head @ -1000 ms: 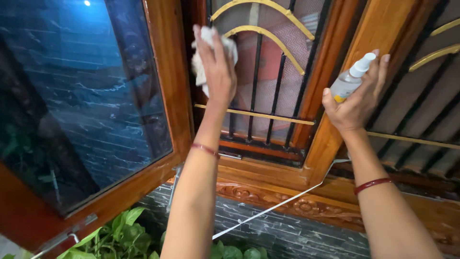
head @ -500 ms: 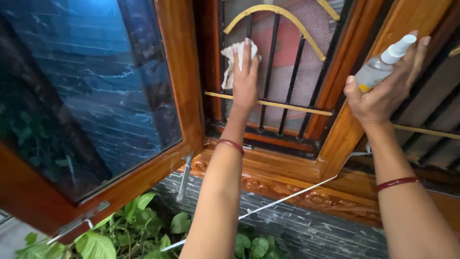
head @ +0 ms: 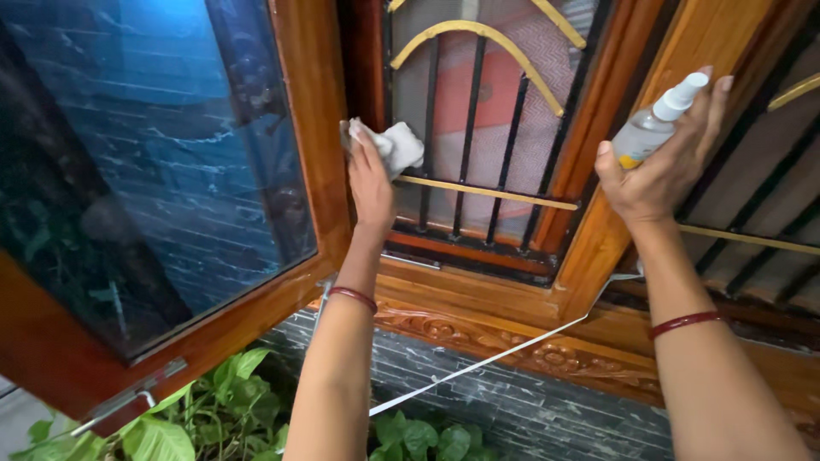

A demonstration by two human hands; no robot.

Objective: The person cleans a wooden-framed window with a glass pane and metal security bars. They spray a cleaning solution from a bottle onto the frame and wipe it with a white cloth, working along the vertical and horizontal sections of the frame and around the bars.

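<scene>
Left hand [head: 370, 183]: fingers flat and extended, pressing a crumpled white cloth [head: 395, 145] against the window grille beside the varnished wooden frame upright [head: 318, 128]. Cloth judged light, soft, fully pliable; best held bunched under the palm and fingers, as here.

Right hand [head: 662, 171]: curled around a small clear plastic spray bottle with a white nozzle [head: 651, 128], raised near the sloping wooden mullion [head: 598, 230]; one finger reaches toward the nozzle top. Bottle judged light, rigid, smooth, possibly slippery if wet; grip round the body.

Label: a small yellow-orange patch low on the bottle [head: 630, 160], partly covered by the thumb.

Surroundings: black iron bars with curved yellow metal arches [head: 478, 38]; open glass-paned sash [head: 154, 171] at left; green leafy plants [head: 222, 410] below.
</scene>
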